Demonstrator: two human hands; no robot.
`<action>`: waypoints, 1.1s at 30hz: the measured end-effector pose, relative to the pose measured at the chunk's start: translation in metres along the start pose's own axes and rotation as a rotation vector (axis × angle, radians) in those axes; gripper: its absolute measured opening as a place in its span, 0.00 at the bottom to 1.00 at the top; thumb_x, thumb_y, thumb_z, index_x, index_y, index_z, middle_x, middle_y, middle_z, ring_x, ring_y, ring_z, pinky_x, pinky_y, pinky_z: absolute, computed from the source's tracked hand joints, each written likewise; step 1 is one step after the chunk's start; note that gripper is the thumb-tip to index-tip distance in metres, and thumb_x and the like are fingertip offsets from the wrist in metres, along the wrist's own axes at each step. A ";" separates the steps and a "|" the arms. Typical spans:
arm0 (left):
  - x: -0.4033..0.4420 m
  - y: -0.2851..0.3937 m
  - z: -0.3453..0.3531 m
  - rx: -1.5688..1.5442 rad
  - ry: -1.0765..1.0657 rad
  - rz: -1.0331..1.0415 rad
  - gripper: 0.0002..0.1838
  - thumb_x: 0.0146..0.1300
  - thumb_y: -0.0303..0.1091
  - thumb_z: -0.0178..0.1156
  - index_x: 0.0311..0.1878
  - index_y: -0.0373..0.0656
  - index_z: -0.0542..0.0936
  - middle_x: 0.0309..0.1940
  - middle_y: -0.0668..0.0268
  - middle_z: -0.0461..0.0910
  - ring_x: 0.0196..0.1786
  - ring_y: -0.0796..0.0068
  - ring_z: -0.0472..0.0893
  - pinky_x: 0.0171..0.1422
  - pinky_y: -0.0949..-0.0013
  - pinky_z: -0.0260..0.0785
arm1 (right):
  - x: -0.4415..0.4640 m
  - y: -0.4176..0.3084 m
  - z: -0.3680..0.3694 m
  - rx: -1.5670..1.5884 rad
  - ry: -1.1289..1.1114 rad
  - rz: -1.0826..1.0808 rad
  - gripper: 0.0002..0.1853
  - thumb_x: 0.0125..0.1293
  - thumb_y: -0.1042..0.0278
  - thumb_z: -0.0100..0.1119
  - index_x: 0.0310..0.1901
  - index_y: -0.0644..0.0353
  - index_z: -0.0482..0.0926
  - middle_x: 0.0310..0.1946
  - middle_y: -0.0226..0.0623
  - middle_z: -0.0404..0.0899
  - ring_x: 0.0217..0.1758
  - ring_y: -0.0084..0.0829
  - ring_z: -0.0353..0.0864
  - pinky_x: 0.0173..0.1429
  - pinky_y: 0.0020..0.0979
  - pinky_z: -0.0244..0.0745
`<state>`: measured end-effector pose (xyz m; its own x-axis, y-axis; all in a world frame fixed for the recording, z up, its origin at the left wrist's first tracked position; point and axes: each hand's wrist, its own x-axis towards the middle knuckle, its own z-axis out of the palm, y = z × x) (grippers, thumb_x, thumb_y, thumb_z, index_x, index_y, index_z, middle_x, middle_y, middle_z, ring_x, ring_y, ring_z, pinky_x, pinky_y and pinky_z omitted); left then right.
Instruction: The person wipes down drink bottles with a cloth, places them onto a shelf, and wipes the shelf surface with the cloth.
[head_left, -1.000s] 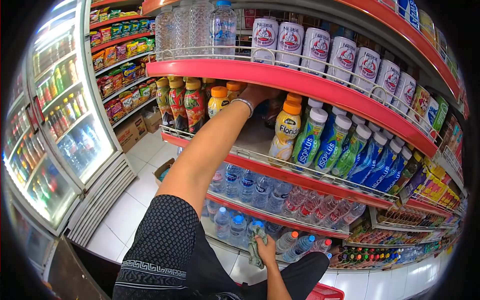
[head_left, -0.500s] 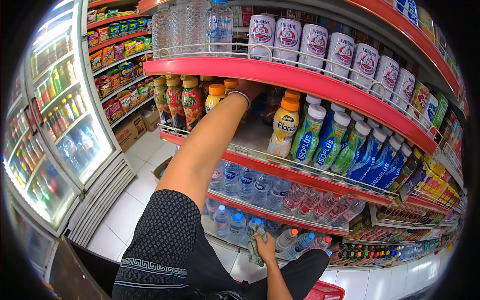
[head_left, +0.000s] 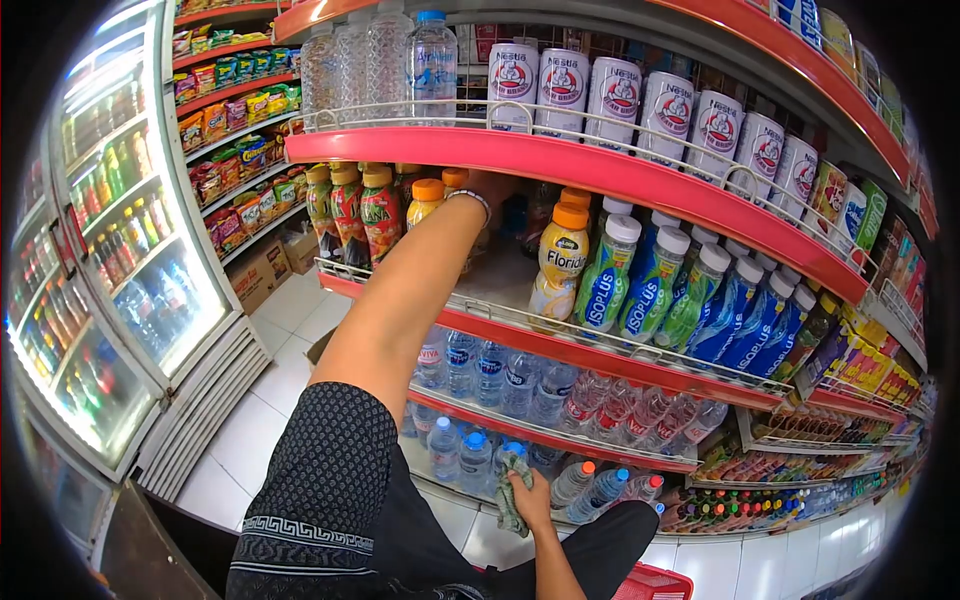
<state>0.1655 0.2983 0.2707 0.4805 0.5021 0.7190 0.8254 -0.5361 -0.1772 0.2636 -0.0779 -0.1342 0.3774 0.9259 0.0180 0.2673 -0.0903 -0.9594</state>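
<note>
My left arm reaches up into the middle shelf, a beaded bracelet around its wrist. In shadow under the pink shelf edge, my left hand is mostly hidden, and its fingers do not show. Orange-capped bottles stand just left of that wrist. To its right is an orange-capped Florid-labelled bottle, beside green and blue Isoplus bottles. Low down, my right hand is closed on a crumpled grey-green cloth, in front of blue-capped water bottles.
Above my left hand runs the pink shelf edge with a wire rail, carrying Nestlé cans and water bottles. Glass-door fridges stand left, near snack shelves. A red basket sits on the floor below.
The view has shifted slightly, so the shelves appear a little lower and further left. My left hand stays inside the shelf, and my right hand keeps the cloth.
</note>
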 end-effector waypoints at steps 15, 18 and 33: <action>-0.016 0.015 -0.041 -0.053 0.004 0.101 0.16 0.67 0.34 0.55 0.55 0.44 0.79 0.54 0.51 0.80 0.58 0.54 0.78 0.63 0.55 0.69 | -0.001 0.000 0.001 -0.043 0.006 -0.025 0.20 0.62 0.54 0.64 0.40 0.68 0.82 0.31 0.48 0.84 0.35 0.40 0.83 0.45 0.38 0.74; -0.022 0.024 -0.055 -0.062 -0.012 0.080 0.16 0.67 0.34 0.54 0.55 0.43 0.80 0.54 0.50 0.80 0.59 0.52 0.78 0.62 0.55 0.70 | -0.003 -0.006 0.001 -0.027 0.003 -0.004 0.20 0.62 0.54 0.64 0.40 0.68 0.82 0.31 0.48 0.84 0.35 0.40 0.83 0.44 0.39 0.74; -0.020 0.049 -0.110 -0.138 -0.289 0.000 0.14 0.63 0.38 0.58 0.49 0.45 0.82 0.51 0.53 0.82 0.55 0.56 0.81 0.60 0.56 0.72 | -0.006 -0.015 0.003 -0.112 -0.025 -0.001 0.23 0.60 0.52 0.65 0.41 0.69 0.82 0.32 0.52 0.85 0.38 0.47 0.85 0.46 0.40 0.75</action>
<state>0.1635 0.1873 0.3211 0.5609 0.6637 0.4948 0.7871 -0.6129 -0.0701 0.2546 -0.0810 -0.1207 0.3548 0.9349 0.0106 0.3657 -0.1283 -0.9219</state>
